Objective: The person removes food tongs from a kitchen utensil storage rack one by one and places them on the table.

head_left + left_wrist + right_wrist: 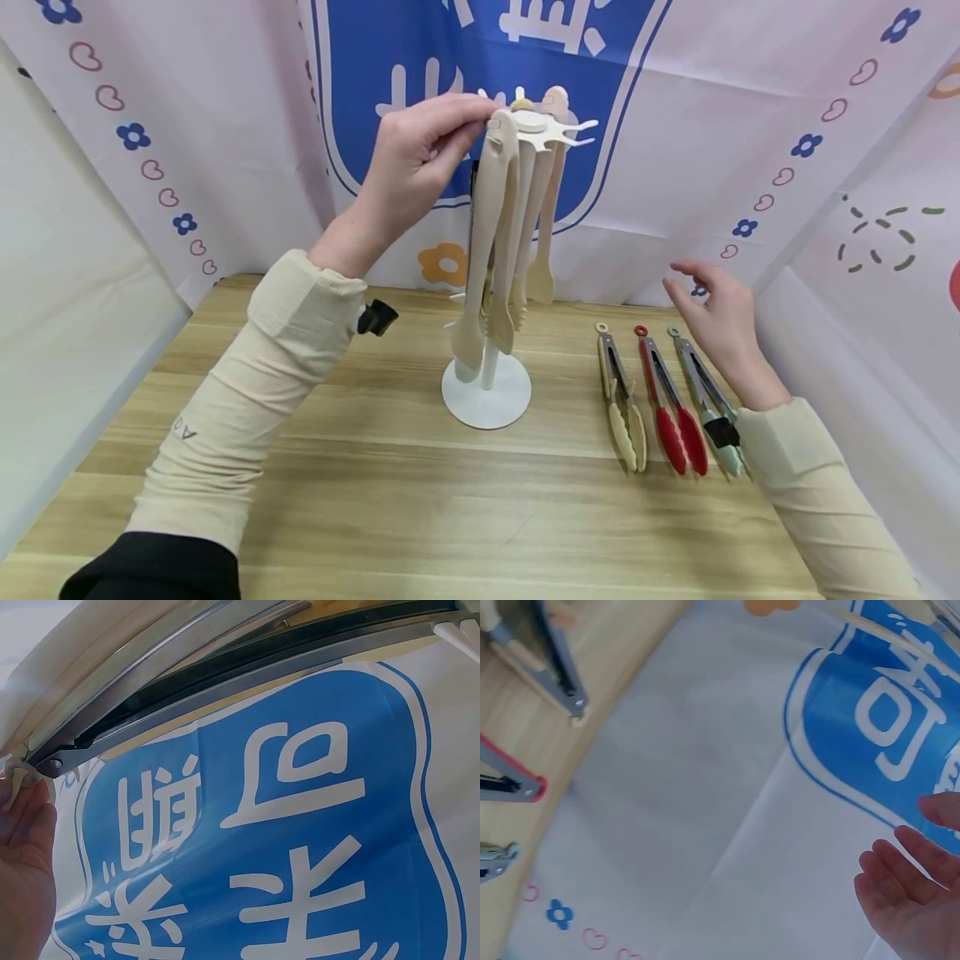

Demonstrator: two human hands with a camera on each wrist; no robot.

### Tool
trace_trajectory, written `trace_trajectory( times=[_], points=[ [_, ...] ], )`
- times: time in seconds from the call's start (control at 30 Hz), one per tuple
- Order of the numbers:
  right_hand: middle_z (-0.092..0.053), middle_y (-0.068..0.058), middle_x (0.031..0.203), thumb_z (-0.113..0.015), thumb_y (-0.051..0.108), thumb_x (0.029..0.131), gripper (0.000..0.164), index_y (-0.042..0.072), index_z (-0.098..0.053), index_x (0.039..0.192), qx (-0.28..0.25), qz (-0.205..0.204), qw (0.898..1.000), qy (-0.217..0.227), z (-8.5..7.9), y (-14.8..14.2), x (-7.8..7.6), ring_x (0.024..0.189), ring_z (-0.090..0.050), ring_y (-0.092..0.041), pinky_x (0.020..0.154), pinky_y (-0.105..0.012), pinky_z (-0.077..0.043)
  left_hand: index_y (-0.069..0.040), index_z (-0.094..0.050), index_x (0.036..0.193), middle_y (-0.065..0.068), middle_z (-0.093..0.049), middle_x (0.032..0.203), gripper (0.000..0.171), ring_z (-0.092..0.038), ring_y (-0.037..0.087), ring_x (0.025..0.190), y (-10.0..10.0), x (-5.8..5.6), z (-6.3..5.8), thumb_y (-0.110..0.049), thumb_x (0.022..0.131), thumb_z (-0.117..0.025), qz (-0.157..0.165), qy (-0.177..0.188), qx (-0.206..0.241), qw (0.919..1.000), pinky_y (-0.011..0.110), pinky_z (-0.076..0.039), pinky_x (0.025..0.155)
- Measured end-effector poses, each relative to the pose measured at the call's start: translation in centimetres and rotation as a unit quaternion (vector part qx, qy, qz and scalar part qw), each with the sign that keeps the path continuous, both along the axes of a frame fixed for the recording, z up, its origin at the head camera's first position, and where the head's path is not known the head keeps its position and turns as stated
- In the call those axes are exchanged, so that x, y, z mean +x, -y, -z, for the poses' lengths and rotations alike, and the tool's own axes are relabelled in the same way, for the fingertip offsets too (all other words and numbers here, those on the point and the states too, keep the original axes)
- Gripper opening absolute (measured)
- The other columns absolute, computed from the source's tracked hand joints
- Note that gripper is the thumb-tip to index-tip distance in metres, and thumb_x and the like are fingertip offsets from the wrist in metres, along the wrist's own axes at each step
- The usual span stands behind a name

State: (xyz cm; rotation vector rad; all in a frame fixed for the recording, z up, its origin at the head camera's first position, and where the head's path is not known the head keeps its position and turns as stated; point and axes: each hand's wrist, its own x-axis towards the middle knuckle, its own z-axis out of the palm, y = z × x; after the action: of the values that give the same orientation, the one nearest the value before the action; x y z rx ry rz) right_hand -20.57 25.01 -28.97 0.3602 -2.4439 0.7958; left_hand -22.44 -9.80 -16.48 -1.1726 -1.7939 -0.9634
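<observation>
A white utensil stand (486,400) with a round base and hooks on top stands on the table, hung with several beige utensils. My left hand (420,154) reaches to its top left side. Thumb and fingertips pinch the top end of metal-armed tongs (67,754) at a hook. Beside them hang beige tongs (487,208), which partly cover the metal ones in the head view. My right hand (716,321) is raised at the right, fingers loosely bent with nothing between them, near the mint-tipped tongs (701,383).
Cream-tipped tongs (621,408) and red tongs (675,417) lie side by side with the mint pair on the wooden table (360,500). Behind the stand hangs a printed white cloth (637,208) with a blue emblem. White side walls flank the table.
</observation>
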Motion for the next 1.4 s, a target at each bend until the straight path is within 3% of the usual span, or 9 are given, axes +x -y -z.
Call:
trace_trajectory(
  times=[0.2, 0.53, 1.07, 1.4],
  points=[
    [-0.064, -0.016, 0.106, -0.062, 0.015, 0.087, 0.025, -0.001, -0.064, 0.105, -0.009, -0.029, 0.998, -0.063, -1.8, 1.5, 0.1, 0.100, -0.058, -0.031, 0.089, -0.043, -0.046, 0.010, -0.063, 0.103, 0.020, -0.064, 0.103, 0.020, -0.058, 0.023, 0.105, 0.0, -0.2, 0.0, 0.002, 0.091, -0.049, 0.002, -0.014, -0.003, 0.9999, 0.026, -0.040, 0.099],
    [-0.066, -0.012, 0.102, -0.065, 0.012, 0.084, 0.022, 0.000, -0.067, 0.103, -0.048, -0.061, 0.988, -0.134, -4.9, 3.8, 0.3, 0.099, -0.060, -0.025, 0.091, -0.020, -0.044, 0.010, -0.064, 0.103, 0.019, -0.064, 0.104, 0.021, -0.058, 0.021, 0.106, -0.1, -0.1, 0.0, 0.002, 0.091, -0.049, 0.001, 0.001, 0.001, 1.0000, 0.026, -0.040, 0.099],
    [-0.065, -0.011, 0.105, -0.062, 0.011, 0.086, 0.021, -0.003, -0.066, 0.101, -0.081, -0.130, 0.967, -0.203, -9.3, 7.8, 0.5, 0.101, -0.058, -0.014, 0.092, -0.025, -0.045, 0.010, -0.064, 0.102, 0.020, -0.065, 0.103, 0.020, -0.058, 0.022, 0.106, -0.1, 0.0, 0.1, 0.003, 0.091, -0.050, -0.001, 0.000, 0.005, 1.0000, 0.026, -0.040, 0.099],
    [-0.065, -0.012, 0.103, -0.062, 0.004, 0.085, 0.018, -0.008, -0.065, 0.098, -0.158, -0.181, 0.941, -0.237, -11.4, 10.8, 0.3, 0.099, -0.058, -0.012, 0.092, -0.029, -0.047, 0.009, -0.064, 0.103, 0.019, -0.064, 0.103, 0.020, -0.058, 0.022, 0.105, 0.0, 0.0, 0.2, 0.002, 0.091, -0.049, -0.003, -0.006, 0.001, 1.0000, 0.026, -0.040, 0.099]
  ],
)
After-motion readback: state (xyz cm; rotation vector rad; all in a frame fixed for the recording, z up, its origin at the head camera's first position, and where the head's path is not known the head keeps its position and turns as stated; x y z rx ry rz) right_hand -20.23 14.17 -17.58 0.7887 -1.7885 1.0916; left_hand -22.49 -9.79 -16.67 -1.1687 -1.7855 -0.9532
